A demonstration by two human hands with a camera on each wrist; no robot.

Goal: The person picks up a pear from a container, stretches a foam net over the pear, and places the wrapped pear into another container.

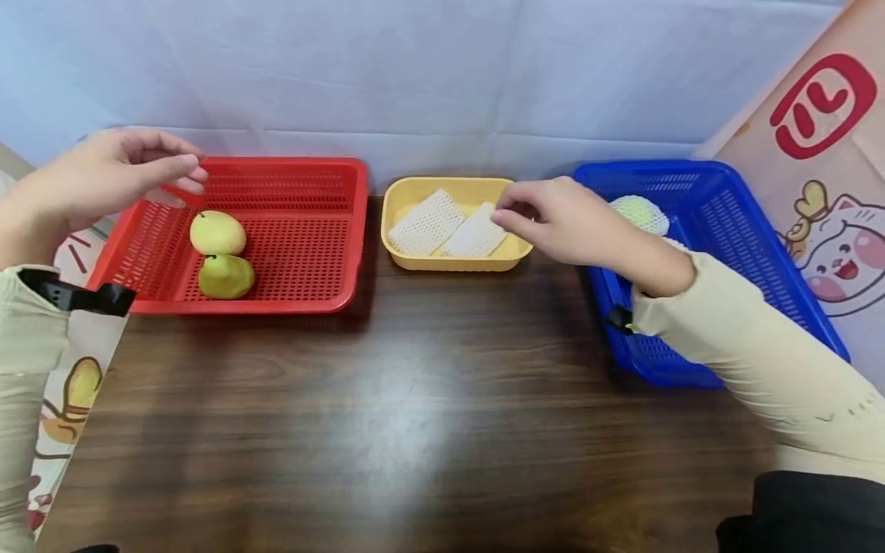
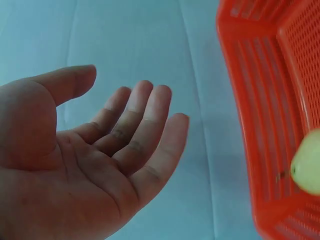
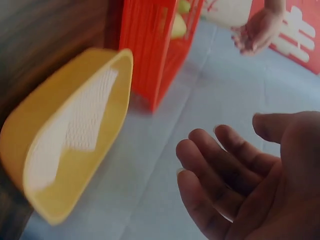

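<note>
Beyond the near stretch of the wooden table (image 1: 387,399), the step in hand was judged to be the fetching of a pear (image 1: 226,278) and a net (image 1: 472,230), with a light pinch on the net called for next. Two pears were seen in the red basket (image 1: 297,253), one just in front of the other; two nets were laid side by side in the yellow tray (image 1: 452,265). By the tray's right end, the right hand (image 1: 556,219) was held with fingers loosely bent and nothing gripped. Farther back, near the red basket's far left corner, the left hand (image 1: 131,165) was held half open, empty and touching nothing.
</note>
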